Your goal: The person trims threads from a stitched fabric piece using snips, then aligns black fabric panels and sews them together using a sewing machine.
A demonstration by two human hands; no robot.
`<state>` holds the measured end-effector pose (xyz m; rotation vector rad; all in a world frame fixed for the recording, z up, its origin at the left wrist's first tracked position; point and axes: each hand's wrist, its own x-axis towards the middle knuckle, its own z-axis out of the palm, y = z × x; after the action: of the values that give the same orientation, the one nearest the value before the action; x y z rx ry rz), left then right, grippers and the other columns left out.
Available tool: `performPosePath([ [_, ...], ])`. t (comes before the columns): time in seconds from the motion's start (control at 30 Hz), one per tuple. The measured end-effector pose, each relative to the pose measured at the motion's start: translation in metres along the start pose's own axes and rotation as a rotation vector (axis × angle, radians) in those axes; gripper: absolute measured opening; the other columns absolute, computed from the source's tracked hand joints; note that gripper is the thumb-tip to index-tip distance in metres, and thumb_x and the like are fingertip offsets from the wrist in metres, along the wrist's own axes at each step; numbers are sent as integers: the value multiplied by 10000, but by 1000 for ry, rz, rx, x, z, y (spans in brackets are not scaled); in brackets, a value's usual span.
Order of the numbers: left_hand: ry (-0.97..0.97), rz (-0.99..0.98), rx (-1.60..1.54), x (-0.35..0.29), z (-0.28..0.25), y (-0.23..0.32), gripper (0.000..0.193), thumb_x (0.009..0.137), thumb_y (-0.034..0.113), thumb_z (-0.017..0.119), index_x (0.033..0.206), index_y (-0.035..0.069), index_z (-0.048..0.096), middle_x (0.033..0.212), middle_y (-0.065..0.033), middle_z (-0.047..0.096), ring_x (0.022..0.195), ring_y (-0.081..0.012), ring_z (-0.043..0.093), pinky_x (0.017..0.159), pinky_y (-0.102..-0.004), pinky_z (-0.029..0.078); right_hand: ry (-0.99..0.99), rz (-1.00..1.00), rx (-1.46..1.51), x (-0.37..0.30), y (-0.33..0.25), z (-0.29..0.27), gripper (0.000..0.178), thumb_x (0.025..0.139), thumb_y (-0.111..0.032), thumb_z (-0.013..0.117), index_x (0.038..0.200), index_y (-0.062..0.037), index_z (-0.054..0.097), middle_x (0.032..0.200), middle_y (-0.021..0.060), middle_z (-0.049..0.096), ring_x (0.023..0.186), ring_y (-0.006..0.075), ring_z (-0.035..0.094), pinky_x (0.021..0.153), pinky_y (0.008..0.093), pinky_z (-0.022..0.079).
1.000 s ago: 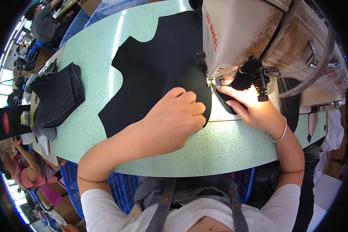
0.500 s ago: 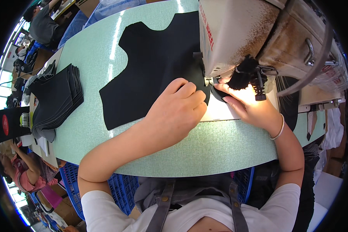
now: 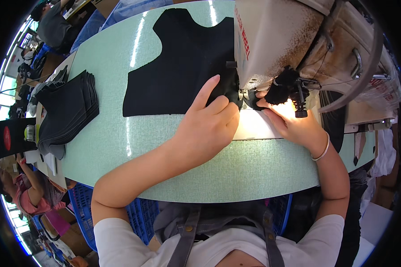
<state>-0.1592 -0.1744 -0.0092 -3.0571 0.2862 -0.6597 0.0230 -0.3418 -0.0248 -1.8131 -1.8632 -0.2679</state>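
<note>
A large black fabric panel (image 3: 178, 66) with curved cut-outs lies on the pale green table, its right end under the head of a sewing machine (image 3: 272, 44). My left hand (image 3: 214, 118) presses on the panel's near right part. Its index finger is stretched out, while the other fingers are curled at the fabric's edge beside the presser foot (image 3: 243, 94). Just right of the foot, my right hand (image 3: 294, 124) pinches the edge of a black fabric piece (image 3: 252, 101). Its fingertips are partly hidden behind the machine's thread fittings.
A stack of black fabric pieces (image 3: 69, 111) sits at the table's left. More dark layers (image 3: 332, 120) hang right of the machine. Blue baskets (image 3: 142, 218) stand below the table's near edge. A lamp lights the pale machine plate (image 3: 254, 127). Other people work at the far left.
The large panel has turned and shifted away from me, its near edge now almost level. My left index finger has straightened. My right hand has barely moved.
</note>
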Motion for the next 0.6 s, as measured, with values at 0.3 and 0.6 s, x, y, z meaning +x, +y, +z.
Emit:
performPosePath([
  [0.3,53,-105,-106,5,14,9,290,683,-6,644,971,19,679,800,-42,562,803,-205,545,959,-398,393,-67,-46,-90,2,-6,-7,203,831,-109,628,1021,-129,698,797,44,633,755,247,620,759,428,483],
  [0.6,244,-117,-79,9,33,12,144,667,21,608,809,-4,616,766,-61,476,745,-197,508,818,-338,399,-260,-11,-168,-1,-8,-4,441,857,-46,591,1285,-148,628,1103,31,706,826,175,688,694,281,550],
])
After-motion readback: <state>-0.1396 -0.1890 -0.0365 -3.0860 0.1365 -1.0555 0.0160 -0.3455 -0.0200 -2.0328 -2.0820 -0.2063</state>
